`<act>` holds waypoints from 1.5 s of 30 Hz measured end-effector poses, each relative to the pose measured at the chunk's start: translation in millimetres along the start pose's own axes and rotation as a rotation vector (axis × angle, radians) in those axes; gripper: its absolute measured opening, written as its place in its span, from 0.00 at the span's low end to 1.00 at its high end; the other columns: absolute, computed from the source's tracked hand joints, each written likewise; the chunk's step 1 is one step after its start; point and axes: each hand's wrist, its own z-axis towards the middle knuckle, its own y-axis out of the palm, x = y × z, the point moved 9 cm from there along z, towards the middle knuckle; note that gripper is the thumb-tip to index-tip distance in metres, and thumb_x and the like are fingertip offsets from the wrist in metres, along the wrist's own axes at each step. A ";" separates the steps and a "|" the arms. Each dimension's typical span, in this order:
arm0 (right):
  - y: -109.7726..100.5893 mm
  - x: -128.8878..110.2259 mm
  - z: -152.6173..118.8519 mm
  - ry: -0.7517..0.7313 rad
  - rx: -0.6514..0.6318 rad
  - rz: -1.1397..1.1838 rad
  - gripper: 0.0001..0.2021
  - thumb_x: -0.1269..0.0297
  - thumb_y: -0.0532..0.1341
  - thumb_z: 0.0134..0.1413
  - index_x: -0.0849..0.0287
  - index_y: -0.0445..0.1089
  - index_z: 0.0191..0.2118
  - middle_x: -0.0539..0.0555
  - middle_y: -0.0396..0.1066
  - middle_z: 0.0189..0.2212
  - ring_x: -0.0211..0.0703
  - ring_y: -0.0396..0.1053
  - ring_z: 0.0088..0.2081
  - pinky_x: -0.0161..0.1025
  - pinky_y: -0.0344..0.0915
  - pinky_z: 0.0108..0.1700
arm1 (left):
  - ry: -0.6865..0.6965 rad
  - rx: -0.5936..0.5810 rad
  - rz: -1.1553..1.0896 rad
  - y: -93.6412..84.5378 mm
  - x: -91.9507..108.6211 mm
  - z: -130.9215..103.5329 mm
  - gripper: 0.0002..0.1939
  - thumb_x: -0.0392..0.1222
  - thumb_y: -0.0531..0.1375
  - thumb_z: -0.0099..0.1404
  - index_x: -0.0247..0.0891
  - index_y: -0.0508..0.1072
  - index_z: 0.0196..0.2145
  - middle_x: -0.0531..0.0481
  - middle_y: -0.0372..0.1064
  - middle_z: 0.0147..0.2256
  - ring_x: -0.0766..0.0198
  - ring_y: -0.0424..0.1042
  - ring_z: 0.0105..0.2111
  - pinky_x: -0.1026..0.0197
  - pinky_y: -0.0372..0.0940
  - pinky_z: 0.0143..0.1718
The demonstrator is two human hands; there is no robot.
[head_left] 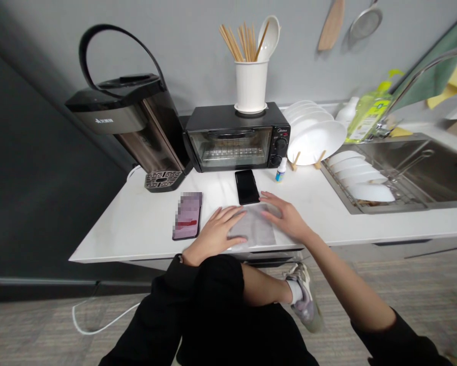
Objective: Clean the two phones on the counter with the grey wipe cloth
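A thin greyish cloth or sheet [255, 227] lies flat at the front edge of the white counter. My left hand [220, 230] rests on its left side, fingers spread. My right hand [283, 216] is at its right side, fingers apart, with the fingertips near its upper right corner. Just beyond the sheet lies a black phone [247, 187], its screen dark. Left of my left hand is a second phone [187, 216] with a lit, partly pixelated screen. A small white and blue bottle [281, 170] stands behind my right hand.
At the back stand a water dispenser [136, 117], a black toaster oven [236, 142] and, on it, a white cup [251, 86] of chopsticks. White plates [315, 142] stand in a rack. A sink [442, 173] with bowls [369, 190] is at the right, beside a green soap bottle [369, 114].
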 end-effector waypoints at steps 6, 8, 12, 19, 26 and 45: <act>-65.6 69.3 39.9 0.216 0.500 0.025 0.32 0.44 0.66 0.58 0.56 0.65 0.63 0.66 0.68 0.63 0.61 0.66 0.62 0.65 0.65 0.63 | 0.015 0.102 -0.101 -8.4 -7.3 4.1 0.34 0.58 0.61 0.72 0.48 0.62 0.71 0.44 0.61 0.70 0.50 0.60 0.69 0.43 0.57 0.72; -68.5 84.2 58.7 0.258 0.502 0.069 0.38 0.42 0.68 0.52 0.58 0.63 0.63 0.68 0.65 0.64 0.63 0.66 0.61 0.66 0.65 0.61 | -0.037 0.182 -0.132 -14.7 -14.0 7.1 0.29 0.55 0.60 0.74 0.47 0.65 0.69 0.44 0.64 0.68 0.50 0.63 0.67 0.44 0.59 0.70; -47.9 63.7 76.6 0.225 0.286 0.173 0.28 0.39 0.65 0.56 0.58 0.73 0.52 0.62 0.77 0.49 0.58 0.74 0.49 0.59 0.70 0.55 | -0.087 0.302 -0.241 -29.2 -8.4 13.8 0.23 0.50 0.58 0.76 0.46 0.69 0.65 0.44 0.69 0.63 0.52 0.66 0.65 0.46 0.61 0.68; 18.4 -52.3 8.6 0.090 -0.309 0.583 0.18 0.46 0.58 0.71 0.56 0.69 0.51 0.49 0.71 0.32 0.40 0.69 0.33 0.38 0.67 0.38 | -0.063 0.430 -0.619 -59.8 41.2 22.1 0.25 0.44 0.60 0.75 0.45 0.68 0.67 0.48 0.75 0.45 0.65 0.74 0.39 0.60 0.69 0.49; 26.4 -75.6 -39.0 0.173 -0.436 0.747 0.15 0.48 0.57 0.73 0.53 0.65 0.52 0.43 0.59 0.28 0.35 0.56 0.25 0.36 0.58 0.31 | -0.176 0.176 -0.827 -47.8 58.4 31.9 0.11 0.46 0.65 0.69 0.37 0.80 0.44 0.55 0.72 0.28 0.68 0.67 0.26 0.67 0.62 0.29; 24.4 -136.8 -132.8 -0.065 -0.786 0.113 0.14 0.51 0.59 0.71 0.51 0.71 0.54 0.53 0.79 0.39 0.47 0.74 0.36 0.40 0.62 0.36 | 0.134 -0.133 -0.042 1.1 152.2 -70.9 0.14 0.55 0.59 0.75 0.43 0.75 0.39 0.51 0.77 0.29 0.60 0.76 0.27 0.59 0.58 0.27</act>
